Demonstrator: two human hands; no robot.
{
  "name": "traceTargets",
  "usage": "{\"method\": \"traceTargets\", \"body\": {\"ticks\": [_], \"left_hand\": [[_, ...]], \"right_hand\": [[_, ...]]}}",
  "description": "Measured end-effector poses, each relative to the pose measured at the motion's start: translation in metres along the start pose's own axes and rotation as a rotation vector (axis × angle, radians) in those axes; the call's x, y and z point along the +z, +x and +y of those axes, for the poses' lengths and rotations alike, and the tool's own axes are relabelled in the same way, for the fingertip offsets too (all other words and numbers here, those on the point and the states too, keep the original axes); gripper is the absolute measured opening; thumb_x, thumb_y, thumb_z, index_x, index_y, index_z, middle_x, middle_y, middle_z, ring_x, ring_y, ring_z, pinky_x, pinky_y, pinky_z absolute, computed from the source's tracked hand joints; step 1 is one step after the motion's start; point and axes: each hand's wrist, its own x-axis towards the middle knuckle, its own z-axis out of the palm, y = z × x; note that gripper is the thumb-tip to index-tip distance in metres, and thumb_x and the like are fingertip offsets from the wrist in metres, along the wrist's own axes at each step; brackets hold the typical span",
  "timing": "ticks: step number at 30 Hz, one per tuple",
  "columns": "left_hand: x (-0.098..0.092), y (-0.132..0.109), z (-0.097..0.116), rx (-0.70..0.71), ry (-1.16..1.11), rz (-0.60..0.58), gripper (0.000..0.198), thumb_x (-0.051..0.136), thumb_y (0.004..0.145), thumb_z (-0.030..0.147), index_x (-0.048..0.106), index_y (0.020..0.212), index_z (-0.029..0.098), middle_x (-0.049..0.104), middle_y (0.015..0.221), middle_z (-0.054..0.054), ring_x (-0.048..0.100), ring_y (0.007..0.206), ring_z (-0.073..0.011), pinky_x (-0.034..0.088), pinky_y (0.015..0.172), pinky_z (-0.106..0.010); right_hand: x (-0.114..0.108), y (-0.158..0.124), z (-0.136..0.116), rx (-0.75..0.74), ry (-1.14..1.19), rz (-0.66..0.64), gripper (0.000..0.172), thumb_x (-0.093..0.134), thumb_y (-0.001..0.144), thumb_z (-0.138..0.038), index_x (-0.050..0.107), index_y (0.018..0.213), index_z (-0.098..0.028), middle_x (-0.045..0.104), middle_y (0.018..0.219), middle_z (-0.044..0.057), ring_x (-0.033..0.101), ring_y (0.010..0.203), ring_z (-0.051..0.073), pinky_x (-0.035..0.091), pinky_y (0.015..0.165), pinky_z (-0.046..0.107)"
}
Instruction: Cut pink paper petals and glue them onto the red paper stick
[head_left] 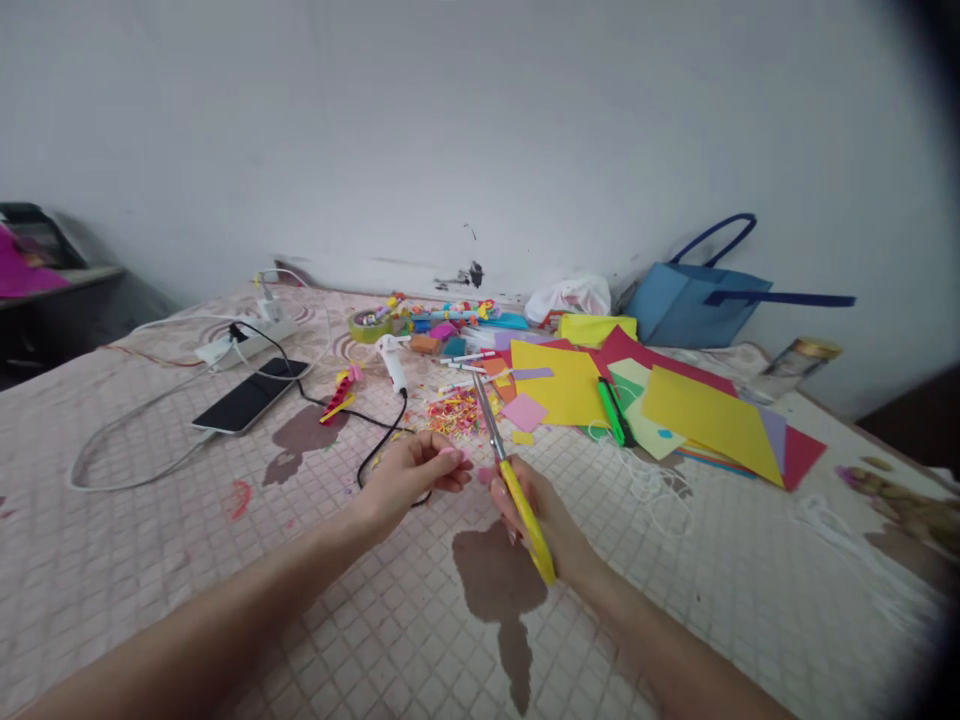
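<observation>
My left hand [411, 472] is closed in a pinch on a small pink paper piece [448, 453] above the patterned tablecloth. My right hand [553, 522] is wrapped round a pair of scissors [527, 512] with yellow handles, the metal blades pointing away from me and looking closed together. By the right fingertips shows another small pink bit [487, 475]; whether the fingers hold it I cannot tell. Just beyond both hands lies a heap of tiny colourful paper bits [456, 412]. A pink paper square [524, 412] rests to the right of the blades.
A white glue gun [391, 362] with a black cord stands behind my left hand. Further left are a phone [250, 396] and a power strip [247, 342]. Coloured sheets [705, 412], a green cutter [615, 410], white string [651, 484] and a blue bag [694, 305] occupy the right side.
</observation>
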Motion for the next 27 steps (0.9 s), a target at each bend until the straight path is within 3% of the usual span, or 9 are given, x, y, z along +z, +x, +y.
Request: {"method": "traceTargets", "body": {"ticks": [8,27], "left_hand": [[-0.015,0.007,0.017,0.177,-0.067,0.073,0.022,0.07,0.071,0.029,0.055,0.072,0.013,0.069,0.076,-0.004,0.063,0.07,-0.0114,0.048,0.067,-0.022],[-0.021,0.011,0.019,0.191,-0.071,0.051,0.025,0.072,0.069,0.031,0.056,0.071,0.012,0.067,0.072,-0.003,0.062,0.068,-0.0111,0.049,0.07,-0.025]], "right_hand": [[-0.002,-0.002,-0.005,0.031,-0.148,-0.157,0.028,0.055,0.079,-0.04,0.038,0.066,-0.022,0.035,0.049,-0.008,0.032,0.04,0.007,0.029,0.039,0.02],[-0.004,-0.001,-0.005,0.039,-0.2,-0.152,0.026,0.057,0.078,-0.042,0.046,0.069,-0.021,0.035,0.048,-0.007,0.032,0.039,0.007,0.028,0.036,0.02]]}}
